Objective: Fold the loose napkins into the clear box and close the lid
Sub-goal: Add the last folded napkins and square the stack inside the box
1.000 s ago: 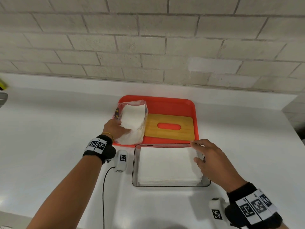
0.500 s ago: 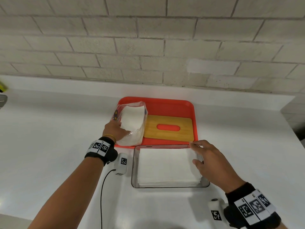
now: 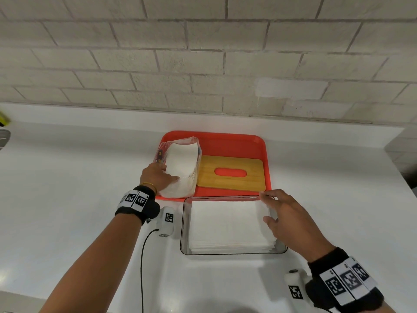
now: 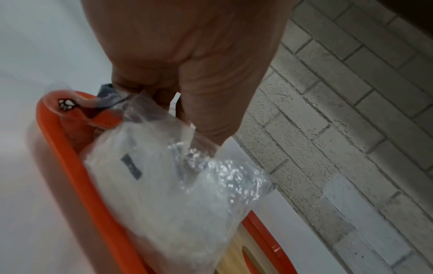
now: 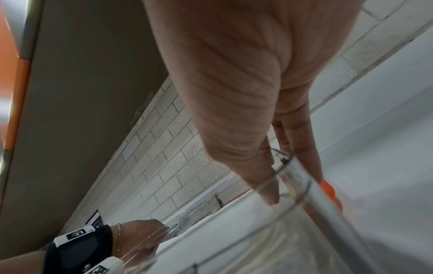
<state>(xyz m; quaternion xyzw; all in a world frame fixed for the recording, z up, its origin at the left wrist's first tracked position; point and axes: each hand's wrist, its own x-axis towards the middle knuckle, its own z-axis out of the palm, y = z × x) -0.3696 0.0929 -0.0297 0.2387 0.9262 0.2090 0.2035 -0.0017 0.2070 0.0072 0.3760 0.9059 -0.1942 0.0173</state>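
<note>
The left hand point(image 3: 158, 177) grips the plastic pack of napkins point(image 3: 180, 170), fingers curled round its near end where the wrapper bunches; the left wrist view shows the thumb pressing into the crinkled film. The right hand point(image 3: 291, 220) rests on the right end of the clear box point(image 3: 184, 224), thumb inside the wall and fingers outside it near the far right corner, so it pinches the rim and steadies the box.

The pack lies on the left side of the orange tray point(image 3: 261, 145), which sits toward the back of the counter point(image 3: 67, 188) near the wall. Beside the pack, on the same tray, lies the wooden lid point(image 3: 230, 184) with its oval slot. The clear box stands just in front of the tray, touching or nearly touching its front edge, and already holds a flat stack of white napkins point(image 3: 225, 224).

The napkins are likely light, soft and easily creased, and loose sheets will probably fan or slide apart unless taken as a stack, pinched across a short edge with the thumb on top. The wrapper looks slippery, so a hold on the paper itself seems safer than on the film. The box appears rigid and light enough to skid on the smooth counter, which makes the steadying hand useful. The lid is stiff; its long edges offer the surest hold.
</note>
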